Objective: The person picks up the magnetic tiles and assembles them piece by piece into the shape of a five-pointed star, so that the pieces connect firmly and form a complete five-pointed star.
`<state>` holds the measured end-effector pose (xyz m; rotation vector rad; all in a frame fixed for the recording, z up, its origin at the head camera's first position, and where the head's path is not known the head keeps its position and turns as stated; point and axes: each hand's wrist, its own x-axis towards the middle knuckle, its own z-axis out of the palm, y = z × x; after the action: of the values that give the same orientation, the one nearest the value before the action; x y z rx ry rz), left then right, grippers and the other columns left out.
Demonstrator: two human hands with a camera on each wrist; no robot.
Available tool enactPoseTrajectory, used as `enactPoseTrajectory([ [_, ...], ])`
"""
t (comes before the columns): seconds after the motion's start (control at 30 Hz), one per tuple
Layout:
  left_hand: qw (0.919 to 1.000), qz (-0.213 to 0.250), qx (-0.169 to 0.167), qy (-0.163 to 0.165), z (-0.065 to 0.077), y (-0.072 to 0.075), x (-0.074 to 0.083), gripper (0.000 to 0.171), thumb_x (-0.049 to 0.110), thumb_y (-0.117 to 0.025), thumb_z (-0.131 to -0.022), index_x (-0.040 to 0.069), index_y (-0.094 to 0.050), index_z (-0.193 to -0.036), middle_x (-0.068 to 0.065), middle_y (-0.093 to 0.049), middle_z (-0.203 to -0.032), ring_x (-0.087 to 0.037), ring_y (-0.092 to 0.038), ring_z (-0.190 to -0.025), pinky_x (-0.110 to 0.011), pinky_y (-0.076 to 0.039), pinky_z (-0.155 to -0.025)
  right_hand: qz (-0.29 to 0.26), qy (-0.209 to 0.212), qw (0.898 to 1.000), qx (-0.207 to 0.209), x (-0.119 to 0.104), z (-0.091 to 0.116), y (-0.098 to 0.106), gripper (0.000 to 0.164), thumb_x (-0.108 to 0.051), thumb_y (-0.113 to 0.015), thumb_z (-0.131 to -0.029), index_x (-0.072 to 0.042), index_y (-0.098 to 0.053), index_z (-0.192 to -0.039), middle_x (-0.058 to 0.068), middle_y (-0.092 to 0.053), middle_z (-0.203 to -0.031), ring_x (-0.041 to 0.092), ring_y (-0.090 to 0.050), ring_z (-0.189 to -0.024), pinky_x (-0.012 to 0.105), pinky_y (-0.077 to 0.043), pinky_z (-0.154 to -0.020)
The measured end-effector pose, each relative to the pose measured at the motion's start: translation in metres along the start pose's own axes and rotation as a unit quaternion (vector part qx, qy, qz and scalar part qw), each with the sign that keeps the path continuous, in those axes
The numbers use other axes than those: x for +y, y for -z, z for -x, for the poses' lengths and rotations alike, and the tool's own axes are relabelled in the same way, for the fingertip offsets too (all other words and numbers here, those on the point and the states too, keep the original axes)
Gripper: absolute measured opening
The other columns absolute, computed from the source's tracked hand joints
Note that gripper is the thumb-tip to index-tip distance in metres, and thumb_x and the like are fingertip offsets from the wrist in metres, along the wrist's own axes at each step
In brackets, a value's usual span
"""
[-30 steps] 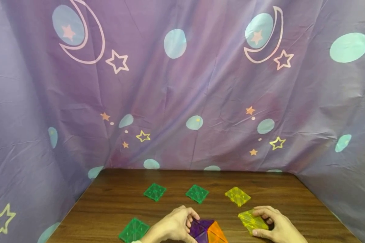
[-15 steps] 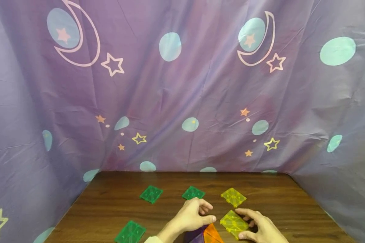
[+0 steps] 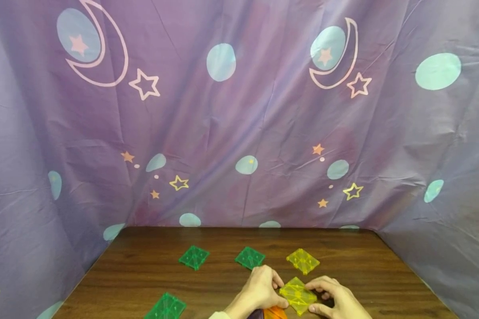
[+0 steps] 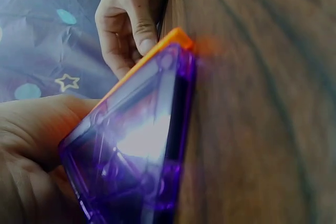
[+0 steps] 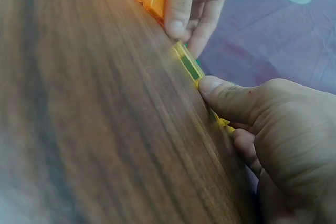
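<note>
A translucent yellow magnetic tile lies near the front of the table, between both hands. My right hand holds its right side, with thumb and fingers along its edges; the right wrist view shows the thumb on the edge of this yellow tile. With thumb and forefinger, my left hand grips the left corner. Below the left hand, partly cut off, are a purple tile and an orange tile. In the left wrist view the purple tile stands tilted against the orange one, hiding the left fingertips.
Two green tiles and another yellow tile lie in a row farther back. A third green tile lies at front left. A patterned purple curtain surrounds the wooden table.
The right hand has slid the yellow tile leftward. My left hand has left the purple tile and come to the yellow tile's left corner. The view has shifted slightly.
</note>
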<state>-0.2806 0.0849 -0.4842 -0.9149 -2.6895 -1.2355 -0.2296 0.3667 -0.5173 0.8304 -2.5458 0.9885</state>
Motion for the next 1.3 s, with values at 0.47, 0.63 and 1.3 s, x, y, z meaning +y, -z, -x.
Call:
enactPoseTrajectory([
  [0.47,0.9999,0.009,0.013,0.006,0.003,0.004,0.013,0.036,0.006,-0.108,-0.065,0.011,-0.079,-0.085,0.01,-0.064,-0.075,0.004,-0.052,-0.069,-0.017,-0.051,-0.067,-0.166,0.022,0.986,0.005,-0.005,0.0,-0.005,0.054,0.001,-0.084,-0.096,0.012,-0.062,-0.144,0.026,-0.06,-0.127,0.009,-0.072,-0.104,0.033,-0.067,-0.079],
  [0.63,0.9998,-0.008,0.018,-0.01,0.003,0.0,0.011,0.035,0.006,-0.107,-0.068,0.01,-0.078,-0.086,0.011,-0.065,-0.073,0.003,-0.055,-0.068,-0.018,-0.053,-0.066,-0.185,0.06,0.981,0.014,-0.001,0.0,-0.008,0.053,0.006,-0.083,-0.095,0.014,-0.063,-0.143,0.019,-0.059,-0.128,0.005,-0.07,-0.101,0.031,-0.068,-0.078],
  [1.3,0.9961,0.068,0.033,-0.046,0.004,0.013,0.02,0.025,-0.006,-0.097,-0.078,0.008,-0.09,-0.097,-0.004,-0.082,-0.081,0.005,-0.065,-0.066,-0.014,-0.054,-0.063,-0.093,-0.002,0.995,0.019,0.0,0.001,0.003,0.035,-0.003,-0.078,-0.102,0.0,-0.077,-0.136,0.01,-0.078,-0.123,0.0,-0.067,-0.11,0.021,-0.056,-0.082],
])
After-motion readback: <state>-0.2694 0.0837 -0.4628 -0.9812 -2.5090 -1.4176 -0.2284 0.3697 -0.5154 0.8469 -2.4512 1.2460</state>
